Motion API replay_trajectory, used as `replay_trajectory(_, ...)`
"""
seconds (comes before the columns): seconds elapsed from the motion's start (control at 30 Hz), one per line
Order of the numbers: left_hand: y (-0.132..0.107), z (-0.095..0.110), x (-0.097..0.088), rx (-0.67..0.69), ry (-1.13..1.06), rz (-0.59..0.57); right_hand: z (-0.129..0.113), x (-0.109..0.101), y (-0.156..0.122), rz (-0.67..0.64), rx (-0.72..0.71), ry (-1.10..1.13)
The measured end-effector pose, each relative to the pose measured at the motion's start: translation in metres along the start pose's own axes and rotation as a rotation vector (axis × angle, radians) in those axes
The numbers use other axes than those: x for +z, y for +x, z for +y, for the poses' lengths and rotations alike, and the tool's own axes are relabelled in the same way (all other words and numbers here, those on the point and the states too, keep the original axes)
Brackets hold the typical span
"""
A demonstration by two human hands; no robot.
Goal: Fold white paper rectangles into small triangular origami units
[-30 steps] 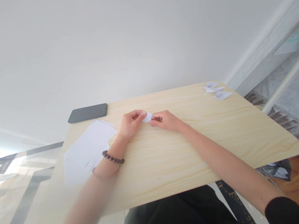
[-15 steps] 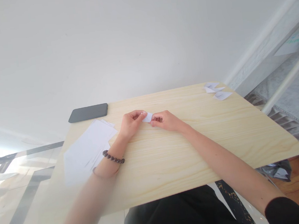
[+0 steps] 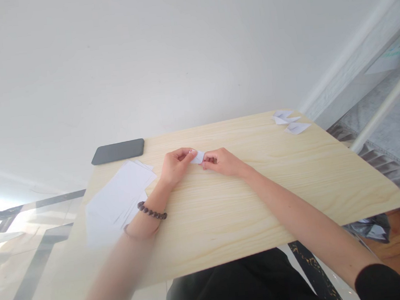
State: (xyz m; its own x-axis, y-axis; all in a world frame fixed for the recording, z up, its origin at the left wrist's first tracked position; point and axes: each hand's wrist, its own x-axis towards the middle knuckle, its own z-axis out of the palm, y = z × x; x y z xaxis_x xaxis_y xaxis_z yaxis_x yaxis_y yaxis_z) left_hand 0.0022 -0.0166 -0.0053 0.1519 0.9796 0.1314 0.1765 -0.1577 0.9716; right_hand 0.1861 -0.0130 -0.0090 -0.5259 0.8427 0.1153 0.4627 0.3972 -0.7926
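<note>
A small folded piece of white paper [image 3: 198,157] is pinched between both of my hands over the middle of the light wooden table [image 3: 263,196]. My left hand [image 3: 176,165], with a dark bead bracelet on its wrist, grips the paper's left side with closed fingers. My right hand [image 3: 223,162] pinches its right side, fingers curled. Both hands rest close to the tabletop.
A stack of white paper sheets [image 3: 117,200] lies at the table's left. A dark phone [image 3: 118,151] sits at the far left corner. Several small folded paper pieces [image 3: 289,121] lie at the far right corner. A white wall stands behind the table.
</note>
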Motion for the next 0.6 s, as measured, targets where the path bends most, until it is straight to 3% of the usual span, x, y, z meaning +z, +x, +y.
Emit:
replay_trajectory(0.27,0.0015,0.0002,0.0029,-0.012,-0.112,0.017,0.0011,0.0031,0.001,0.168,0.01,0.03)
replay_trajectory(0.6,-0.0006,-0.0024,0.002,0.001,0.044,-0.056,0.0036,0.0018,0.0019,0.231,0.018,0.064)
